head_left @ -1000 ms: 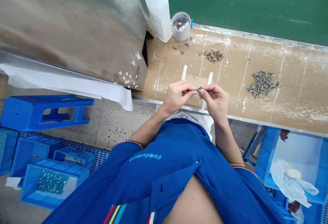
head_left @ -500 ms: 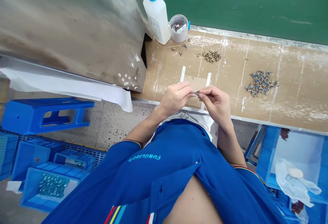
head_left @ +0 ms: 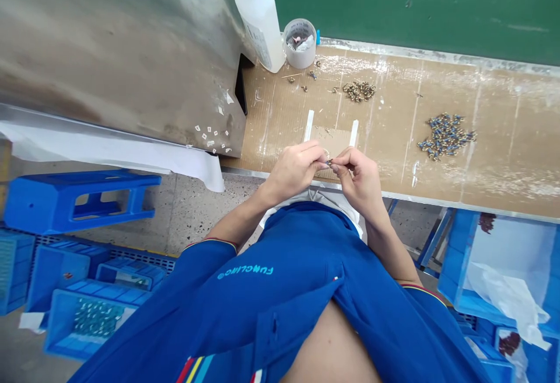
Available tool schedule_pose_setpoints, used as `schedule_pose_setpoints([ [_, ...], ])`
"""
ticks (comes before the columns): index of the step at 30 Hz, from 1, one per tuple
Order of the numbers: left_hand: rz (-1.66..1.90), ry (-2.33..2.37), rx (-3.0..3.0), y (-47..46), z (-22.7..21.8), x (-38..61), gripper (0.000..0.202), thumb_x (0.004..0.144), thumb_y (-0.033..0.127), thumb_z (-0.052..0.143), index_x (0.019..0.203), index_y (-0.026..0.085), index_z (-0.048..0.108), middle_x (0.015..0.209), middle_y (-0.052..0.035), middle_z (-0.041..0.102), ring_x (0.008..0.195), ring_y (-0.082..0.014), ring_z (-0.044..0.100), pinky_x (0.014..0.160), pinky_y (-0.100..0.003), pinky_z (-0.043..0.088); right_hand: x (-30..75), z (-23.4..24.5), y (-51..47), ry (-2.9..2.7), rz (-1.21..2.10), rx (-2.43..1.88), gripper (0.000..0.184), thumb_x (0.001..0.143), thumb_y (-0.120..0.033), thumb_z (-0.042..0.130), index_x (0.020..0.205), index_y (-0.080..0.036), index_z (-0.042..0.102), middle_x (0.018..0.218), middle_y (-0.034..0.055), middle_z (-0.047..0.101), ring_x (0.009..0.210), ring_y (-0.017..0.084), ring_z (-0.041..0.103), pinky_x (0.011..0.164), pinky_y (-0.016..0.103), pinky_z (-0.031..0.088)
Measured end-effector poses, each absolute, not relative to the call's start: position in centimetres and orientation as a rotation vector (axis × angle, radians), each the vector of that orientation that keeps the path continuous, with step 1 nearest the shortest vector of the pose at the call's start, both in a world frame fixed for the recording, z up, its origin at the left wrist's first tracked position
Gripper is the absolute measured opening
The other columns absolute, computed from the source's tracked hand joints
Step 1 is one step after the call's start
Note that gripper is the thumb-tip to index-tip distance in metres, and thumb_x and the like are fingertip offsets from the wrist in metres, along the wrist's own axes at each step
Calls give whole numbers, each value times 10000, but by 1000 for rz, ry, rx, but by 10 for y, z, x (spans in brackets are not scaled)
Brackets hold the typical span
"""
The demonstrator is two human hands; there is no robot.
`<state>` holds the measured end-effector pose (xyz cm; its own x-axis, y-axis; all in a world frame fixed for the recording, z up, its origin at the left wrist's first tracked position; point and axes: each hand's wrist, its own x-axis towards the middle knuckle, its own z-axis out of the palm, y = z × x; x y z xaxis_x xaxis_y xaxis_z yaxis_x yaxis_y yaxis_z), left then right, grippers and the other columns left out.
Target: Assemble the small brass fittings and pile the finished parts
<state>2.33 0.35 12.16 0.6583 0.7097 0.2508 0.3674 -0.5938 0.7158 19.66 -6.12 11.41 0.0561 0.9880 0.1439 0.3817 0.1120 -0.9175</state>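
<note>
Both hands meet over the front edge of the cardboard-covered bench (head_left: pixel 394 161). Between my left hand (head_left: pixel 297 167) and my right hand (head_left: pixel 359 180) is a tiny blue and brass-coloured metal part (head_left: pixel 329 162), pinched at the fingertips of both. Its exact kind is too small to make out. Behind the hands lies a small cardboard pad (head_left: pixel 336 136) between two white tape strips. Farther back sits a pile of small brass-coloured parts (head_left: pixel 359 91). To the right is a larger pile of blue and brass-coloured parts (head_left: pixel 445 136).
A white bottle with a blue nozzle (head_left: pixel 262 30) and a tape roll holding scraps (head_left: pixel 301 56) stand at the back left. A metal housing (head_left: pixel 131 62) bounds the left side. Blue bins (head_left: pixel 455 266) and a blue stool (head_left: pixel 44 202) are below. Green surface (head_left: pixel 415 9) lies beyond.
The view has shifted slightly. Both hands stay together, fingertips closer, with the small metal part still pinched between them and now more covered by the fingers.
</note>
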Motion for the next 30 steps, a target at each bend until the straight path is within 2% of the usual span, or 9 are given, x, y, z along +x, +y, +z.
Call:
schedule_pose_setpoints([
  [7,737,736,2148,8,116,19,181,923,124,566,766,171,642,721,-15,611,667,-141,564,630,-267,432,196,108,-62,-1463,897,-1379,151,919,-242,570,768,-232,576,737,2,607,686,150,582,641,303,454],
  [12,752,765,2087,8,110,19,135,958,254,626,895,171,710,832,-47,690,738,-155,620,681,-273,478,199,107,-59,-1305,1003,-1442,204,928,-395,644,825,-220,638,784,13,671,685,143,617,639,298,504],
  [14,755,807,2044,8,109,22,185,962,341,643,946,173,719,894,-61,713,754,-155,631,688,-273,490,201,108,-59,-1216,1008,-1450,249,916,-458,670,855,-217,651,813,16,683,686,135,623,646,295,527],
  [17,773,819,2009,6,108,26,247,970,402,632,933,176,723,873,-57,712,733,-149,618,681,-273,486,204,110,-60,-1194,992,-1447,296,896,-515,692,865,-223,652,825,14,688,701,136,635,672,301,549],
  [23,820,754,2069,4,109,31,283,1008,362,570,833,177,693,770,-38,654,703,-146,588,670,-280,457,207,113,-63,-1259,984,-1436,268,912,-487,683,855,-228,648,812,15,680,705,144,631,676,310,529],
  [30,886,593,2308,6,105,30,241,1010,213,531,790,177,623,725,-28,582,632,-133,525,567,-257,409,213,110,-64,-1422,1028,-1357,213,950,-365,623,785,-239,575,725,-7,591,644,140,539,613,307,419],
])
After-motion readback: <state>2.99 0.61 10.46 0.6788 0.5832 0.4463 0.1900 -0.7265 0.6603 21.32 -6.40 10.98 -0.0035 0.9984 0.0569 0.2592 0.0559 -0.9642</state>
